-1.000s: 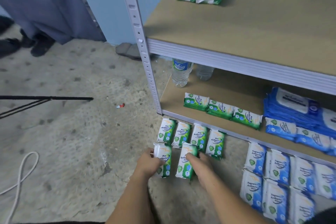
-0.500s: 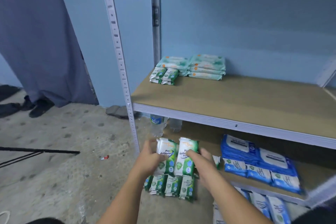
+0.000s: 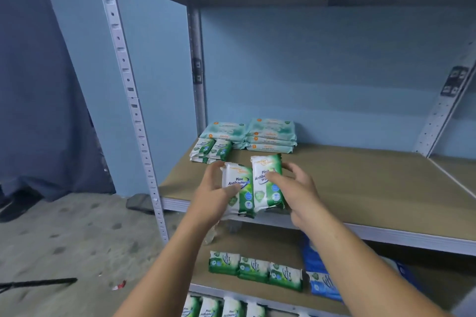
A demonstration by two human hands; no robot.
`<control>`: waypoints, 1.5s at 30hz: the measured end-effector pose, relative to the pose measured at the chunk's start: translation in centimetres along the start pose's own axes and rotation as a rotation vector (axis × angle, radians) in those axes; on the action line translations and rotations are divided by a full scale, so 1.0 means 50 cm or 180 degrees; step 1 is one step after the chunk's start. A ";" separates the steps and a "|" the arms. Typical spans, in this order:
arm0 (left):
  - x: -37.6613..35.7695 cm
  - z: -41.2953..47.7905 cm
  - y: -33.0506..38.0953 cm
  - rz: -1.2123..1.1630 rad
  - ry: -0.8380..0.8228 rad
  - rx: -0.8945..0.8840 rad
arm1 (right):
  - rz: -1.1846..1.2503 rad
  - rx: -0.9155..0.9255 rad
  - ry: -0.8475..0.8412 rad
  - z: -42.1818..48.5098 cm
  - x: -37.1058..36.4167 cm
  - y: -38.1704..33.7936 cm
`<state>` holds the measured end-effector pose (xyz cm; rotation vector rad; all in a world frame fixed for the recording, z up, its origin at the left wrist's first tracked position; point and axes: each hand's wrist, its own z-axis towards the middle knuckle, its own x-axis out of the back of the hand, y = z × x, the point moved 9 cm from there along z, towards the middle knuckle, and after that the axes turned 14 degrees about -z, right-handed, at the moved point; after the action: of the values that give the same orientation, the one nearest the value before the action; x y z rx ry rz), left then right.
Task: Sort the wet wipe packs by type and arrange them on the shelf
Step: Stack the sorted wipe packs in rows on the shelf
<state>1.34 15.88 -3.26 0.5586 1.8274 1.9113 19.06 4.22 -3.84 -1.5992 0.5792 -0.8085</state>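
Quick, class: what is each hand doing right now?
Left hand: grips the left pine wipes pack.
Right hand: grips the right pine wipes pack.

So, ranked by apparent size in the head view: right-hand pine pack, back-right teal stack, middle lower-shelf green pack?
Largest, about alike: pine pack in right hand, teal stack (nearness enlarges the pack).
Smallest: lower-shelf green pack.

shelf board (image 3: 360, 183) | small green packs (image 3: 211, 153) back-left | pale teal stacks (image 3: 270, 136) behind
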 end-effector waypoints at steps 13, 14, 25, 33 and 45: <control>-0.036 0.150 -0.087 0.0812 -0.0223 0.0018 | -0.1379 -0.0365 -0.0183 0.138 -0.025 0.081; -0.040 0.156 -0.089 0.1086 -0.0263 -0.0047 | -0.1627 -0.0320 -0.0206 0.143 -0.023 0.079; -0.036 0.145 -0.059 0.2545 0.0039 -0.1299 | -0.2843 0.1617 0.0463 0.116 -0.032 0.003; -0.044 0.088 -0.062 0.2265 -0.0933 -0.1305 | -0.2917 0.1841 0.0112 0.084 -0.036 0.023; -0.035 0.083 -0.070 0.2231 -0.0762 -0.1312 | -0.3648 0.2127 -0.0264 0.021 -0.055 -0.003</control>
<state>5.22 18.42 -6.56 1.3301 1.1053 2.4269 18.12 6.97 -4.28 -1.2175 -0.7243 -1.5394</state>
